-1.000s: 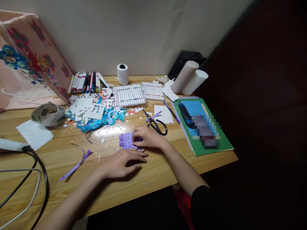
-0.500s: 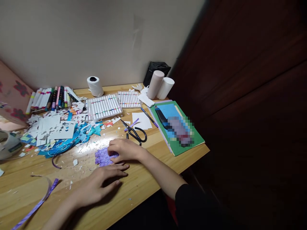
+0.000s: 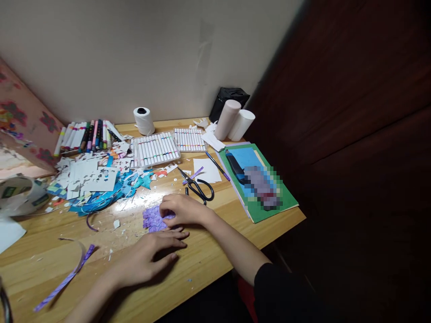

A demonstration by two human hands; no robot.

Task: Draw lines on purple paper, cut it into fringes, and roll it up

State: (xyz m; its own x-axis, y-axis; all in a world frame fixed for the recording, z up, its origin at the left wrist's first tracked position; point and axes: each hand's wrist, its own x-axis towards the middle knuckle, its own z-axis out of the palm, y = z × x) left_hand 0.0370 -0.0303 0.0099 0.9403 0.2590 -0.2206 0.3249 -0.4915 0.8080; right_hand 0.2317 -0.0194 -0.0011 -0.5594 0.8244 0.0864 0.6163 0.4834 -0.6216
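Observation:
A small purple woven paper piece lies on the wooden table near its front edge. Over its right part, my right hand is closed, fingertips bent down and pinching at the purple paper; the exact grip is partly hidden. My left hand rests open, fingers stretched out along the near edge of the weave. Beyond my right hand lie black-handled scissors, with a short purple paper strip by the blades. Farther left, a long purple paper strip curls on the wood.
White and blue paper scraps are heaped at left, near a tape roll. Behind stand marker boxes, a thread spool and two cylinders. Green paper with a cutter lies right.
The view has shifted, so everything appears farther right and more shows at the left. Both hands stay about the same on the purple weave.

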